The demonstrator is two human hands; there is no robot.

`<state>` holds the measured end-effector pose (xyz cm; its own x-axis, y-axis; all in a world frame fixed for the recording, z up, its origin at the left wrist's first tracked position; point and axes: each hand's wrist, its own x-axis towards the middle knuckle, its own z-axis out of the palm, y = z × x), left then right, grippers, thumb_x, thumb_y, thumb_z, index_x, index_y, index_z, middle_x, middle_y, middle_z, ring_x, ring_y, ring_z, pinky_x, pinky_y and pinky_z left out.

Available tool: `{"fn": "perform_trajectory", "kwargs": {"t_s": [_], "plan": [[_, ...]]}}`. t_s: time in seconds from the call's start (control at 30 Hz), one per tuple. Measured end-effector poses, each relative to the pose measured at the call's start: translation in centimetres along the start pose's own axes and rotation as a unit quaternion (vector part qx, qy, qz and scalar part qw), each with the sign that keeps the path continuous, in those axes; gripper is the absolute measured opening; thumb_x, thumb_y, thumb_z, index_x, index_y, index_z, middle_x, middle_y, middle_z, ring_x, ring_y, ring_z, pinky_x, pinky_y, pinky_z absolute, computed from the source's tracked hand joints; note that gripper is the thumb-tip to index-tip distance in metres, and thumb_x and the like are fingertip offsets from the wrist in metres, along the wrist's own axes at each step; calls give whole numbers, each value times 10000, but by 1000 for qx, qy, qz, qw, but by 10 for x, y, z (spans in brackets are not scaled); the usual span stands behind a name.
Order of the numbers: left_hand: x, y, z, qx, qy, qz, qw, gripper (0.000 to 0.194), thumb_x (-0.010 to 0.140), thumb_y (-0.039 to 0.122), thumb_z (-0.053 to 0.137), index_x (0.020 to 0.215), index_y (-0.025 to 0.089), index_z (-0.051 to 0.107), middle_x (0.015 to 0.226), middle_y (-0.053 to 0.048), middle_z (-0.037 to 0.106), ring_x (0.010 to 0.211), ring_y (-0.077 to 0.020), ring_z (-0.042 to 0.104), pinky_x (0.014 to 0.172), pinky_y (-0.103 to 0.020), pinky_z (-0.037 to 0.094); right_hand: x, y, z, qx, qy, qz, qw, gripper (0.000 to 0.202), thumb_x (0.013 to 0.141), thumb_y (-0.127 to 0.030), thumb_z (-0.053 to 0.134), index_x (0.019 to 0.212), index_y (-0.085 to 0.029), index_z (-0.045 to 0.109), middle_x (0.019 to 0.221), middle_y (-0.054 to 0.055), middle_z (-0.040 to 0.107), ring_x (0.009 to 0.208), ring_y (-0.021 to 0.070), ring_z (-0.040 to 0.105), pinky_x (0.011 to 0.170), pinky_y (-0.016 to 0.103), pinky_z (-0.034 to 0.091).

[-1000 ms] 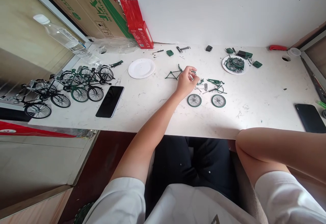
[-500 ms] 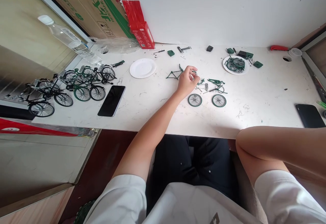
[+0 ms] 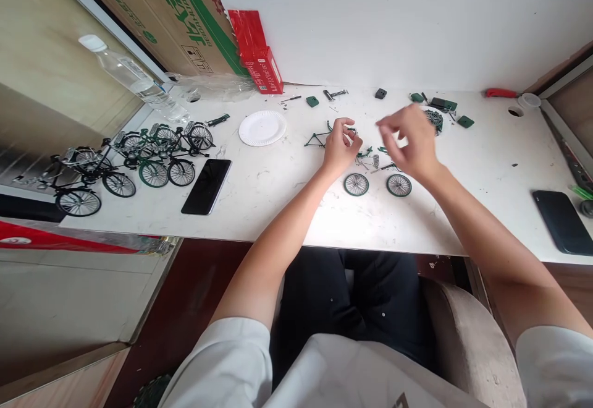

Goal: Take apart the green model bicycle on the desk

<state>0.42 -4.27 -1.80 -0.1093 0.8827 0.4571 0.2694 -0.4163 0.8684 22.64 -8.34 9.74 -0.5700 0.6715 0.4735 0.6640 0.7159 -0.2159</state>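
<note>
My left hand (image 3: 341, 145) rests low over the table among small bicycle parts. Its fingers are curled together; whatever they pinch, if anything, is too small to make out. Just left of it lies a thin green miniature bicycle frame (image 3: 317, 140), partly covered by the hand. My right hand (image 3: 410, 139) is raised over the parts, bent at the fingers and smeared by motion. Below the hands two small spoked wheels with green rims, one left (image 3: 356, 185) and one right (image 3: 399, 185), lie flat. Between them and the hands is a small grey pedal-like piece (image 3: 375, 161).
Assembled miniature bicycles (image 3: 152, 154) stand at the left beside a phone (image 3: 206, 187). A white paper plate (image 3: 262, 128) lies left of my hands. Farther back are a red box (image 3: 263, 69), a bottle (image 3: 134, 80) and green blocks (image 3: 312, 102). Another dark phone (image 3: 561, 221) lies right.
My right hand has come in from the right edge to above the parts, now covering most of the plate of parts. The left hand has hardly moved. The view has shifted slightly.
</note>
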Motion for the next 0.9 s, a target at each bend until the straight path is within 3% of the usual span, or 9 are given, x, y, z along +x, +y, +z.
{"fn": "perform_trajectory", "kwargs": {"t_s": [0.1, 0.3, 0.53, 0.9], "plan": [[2, 3, 0, -3, 16, -13, 1000, 415, 983, 65, 751, 1291, 300, 604, 984, 35, 690, 720, -140, 617, 803, -307, 524, -10, 5, 32, 11, -33, -19, 999, 517, 1290, -508, 449, 1289, -225, 881, 1203, 188, 825, 1209, 388, 646, 1073, 615, 531], [4, 4, -1, -26, 41, -43, 998, 412, 997, 7, 736, 1284, 274, 609, 986, 30, 690, 718, -131, 596, 827, -316, 517, -25, 9, 71, 9, -94, -28, 995, 357, 1260, -409, 598, 1265, -221, 901, 1309, 180, 813, 1263, 378, 580, 1024, 547, 480], [6, 2, -1, -87, 38, -70, 993, 348, 1025, 42, 761, 1277, 246, 634, 1009, 5, 698, 868, -143, 705, 841, -282, 516, -26, 11, 88, 15, -62, -28, 998, 251, 1208, -331, 699, 1217, -233, 929, 1251, 170, 814, 1226, 390, 595, 958, 529, 485], [7, 14, 0, -197, 21, -136, 971, 348, 1002, 45, 780, 1260, 238, 652, 969, 17, 721, 788, -121, 685, 783, -253, 520, -22, 17, 101, 30, -41, -38, 998, 150, 1172, -234, 733, 1124, -242, 876, 1314, 163, 796, 1266, 389, 605, 978, 529, 524]]}}
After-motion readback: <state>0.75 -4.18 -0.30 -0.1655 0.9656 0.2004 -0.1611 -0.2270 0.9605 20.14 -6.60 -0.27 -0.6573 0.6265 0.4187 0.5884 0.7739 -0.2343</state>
